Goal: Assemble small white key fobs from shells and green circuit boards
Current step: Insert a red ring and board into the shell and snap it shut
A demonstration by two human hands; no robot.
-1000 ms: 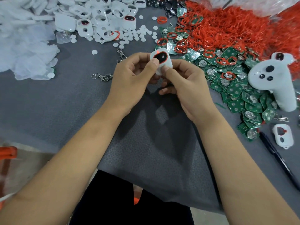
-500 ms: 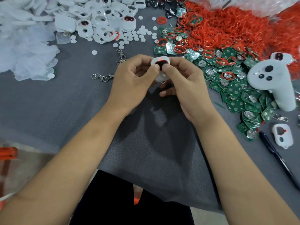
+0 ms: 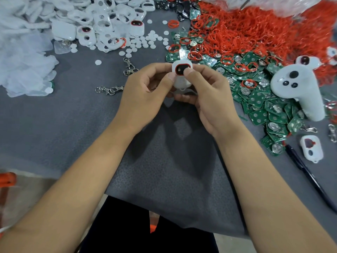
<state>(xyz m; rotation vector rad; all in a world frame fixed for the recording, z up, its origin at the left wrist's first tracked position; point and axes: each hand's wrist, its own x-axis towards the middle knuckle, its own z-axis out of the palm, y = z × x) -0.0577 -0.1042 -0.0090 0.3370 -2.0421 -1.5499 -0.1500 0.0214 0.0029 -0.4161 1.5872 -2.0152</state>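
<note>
Left hand (image 3: 144, 88), right hand (image 3: 207, 94) pinch key fob (image 3: 182, 77) (thumbs on face).

surface: grey cloth-covered table (image 3: 54, 125) | laid on it: white shells (image 3: 102, 17), red rings (image 3: 255, 30), green circuit boards (image 3: 262, 105), white controller (image 3: 299, 90), black pen (image 3: 310, 178), metal clasps (image 3: 109, 90)

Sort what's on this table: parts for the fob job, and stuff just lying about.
Job: fob gripped by left hand and right hand; shells; boards; red rings.
Lying about: controller; pen; clasps.
</note>
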